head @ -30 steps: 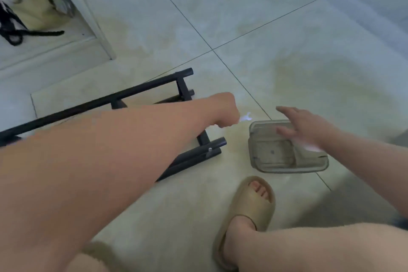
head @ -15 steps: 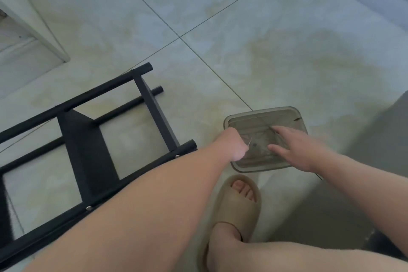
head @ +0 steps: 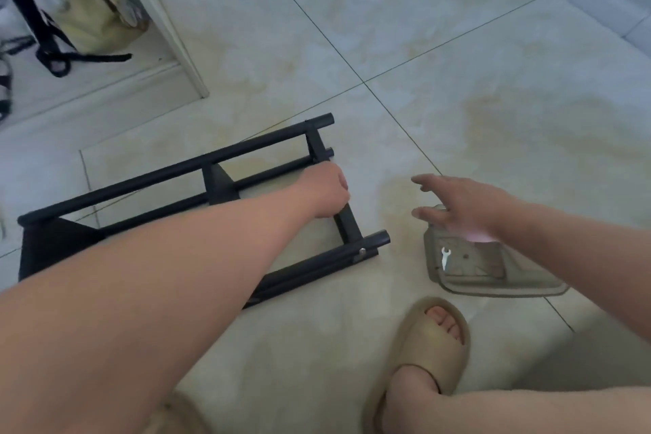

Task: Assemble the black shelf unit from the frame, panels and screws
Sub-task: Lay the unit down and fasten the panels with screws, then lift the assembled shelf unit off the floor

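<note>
Home interior: tiled floor (head: pixel 440 28), slide sandal (head: pixel 422 345), hanging bag (head: pixel 88 10).

Black frame (head: pixel 246 148), beige slipper (head: pixel 433 338) — smoky-grey translucent tray (head: pixel 493 287), cream-mottled floor tiles (head: pixel 422 28).

left hand (head: pixel 326 192) gripping black frame (head: pixel 246 148), right hand (head: pixel 465 208) spread

Frame (head: pixel 197 163): one counted
Tray (head: pixel 493 291): one
Wrench (head: pixel 445 258): one
Sandal (head: pixel 433 338): one
Hands: two, left hand (head: pixel 326 192), right hand (head: pixel 465 208)
</note>
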A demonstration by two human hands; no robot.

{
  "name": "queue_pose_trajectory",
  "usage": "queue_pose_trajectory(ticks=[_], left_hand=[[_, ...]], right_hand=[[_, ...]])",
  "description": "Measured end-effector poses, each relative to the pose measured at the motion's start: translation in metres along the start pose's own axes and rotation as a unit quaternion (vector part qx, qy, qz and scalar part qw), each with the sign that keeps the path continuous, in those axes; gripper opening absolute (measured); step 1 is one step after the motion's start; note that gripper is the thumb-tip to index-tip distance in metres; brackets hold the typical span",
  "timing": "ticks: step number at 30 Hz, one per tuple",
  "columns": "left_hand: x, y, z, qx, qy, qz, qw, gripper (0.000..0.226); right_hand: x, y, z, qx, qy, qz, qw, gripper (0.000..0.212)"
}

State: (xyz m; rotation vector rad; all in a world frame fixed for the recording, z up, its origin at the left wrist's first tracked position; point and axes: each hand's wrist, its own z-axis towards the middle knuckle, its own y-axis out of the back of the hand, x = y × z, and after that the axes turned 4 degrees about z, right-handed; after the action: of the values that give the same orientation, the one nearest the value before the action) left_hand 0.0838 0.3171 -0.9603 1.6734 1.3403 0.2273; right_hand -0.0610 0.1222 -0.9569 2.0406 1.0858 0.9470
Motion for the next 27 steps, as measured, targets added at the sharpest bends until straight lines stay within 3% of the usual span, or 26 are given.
queue_pose_trajectory(ticks=[4,8,11,18,21,24,25,27], left_hand=[[0.053,0.019,-0.004,-0.038,0.044,0.034,0.998,0.025],[0.099,0.013,-0.002,-0.126,0.153,0.063,0.978,0.047],[0.127,0.002,-0.004,-0.147,0.228,0.063,0.96,0.064],[0.164,-0.013,-0.002,-0.135,0.318,-0.092,0.934,0.081],[0.171,-0.011,0.003,-0.129,0.356,-0.13,0.916,0.061],[0.174,-0.005,-0.002,-0.101,0.347,-0.118,0.925,0.001],[0.177,-0.007,-0.001,-0.097,0.344,-0.113,0.927,0.012],[0.177,-0.005,-0.005,-0.097,0.339,-0.124,0.928,0.013]], right_hand=[[0.04,0.003,0.026,0.035,0.016,-0.039,0.999,0.067],[0.061,-0.013,0.051,0.083,-0.004,-0.042,0.996,0.069],[0.067,-0.033,0.063,0.119,-0.011,-0.042,0.992,0.07],[0.077,-0.065,0.075,0.138,-0.023,0.01,0.99,0.056],[0.078,-0.07,0.072,0.112,-0.025,0.033,0.993,0.048],[0.078,-0.074,0.068,0.08,-0.026,0.056,0.995,0.044],[0.079,-0.075,0.066,0.074,-0.028,0.066,0.995,0.043],[0.081,-0.072,0.061,0.063,-0.029,0.086,0.994,0.04]])
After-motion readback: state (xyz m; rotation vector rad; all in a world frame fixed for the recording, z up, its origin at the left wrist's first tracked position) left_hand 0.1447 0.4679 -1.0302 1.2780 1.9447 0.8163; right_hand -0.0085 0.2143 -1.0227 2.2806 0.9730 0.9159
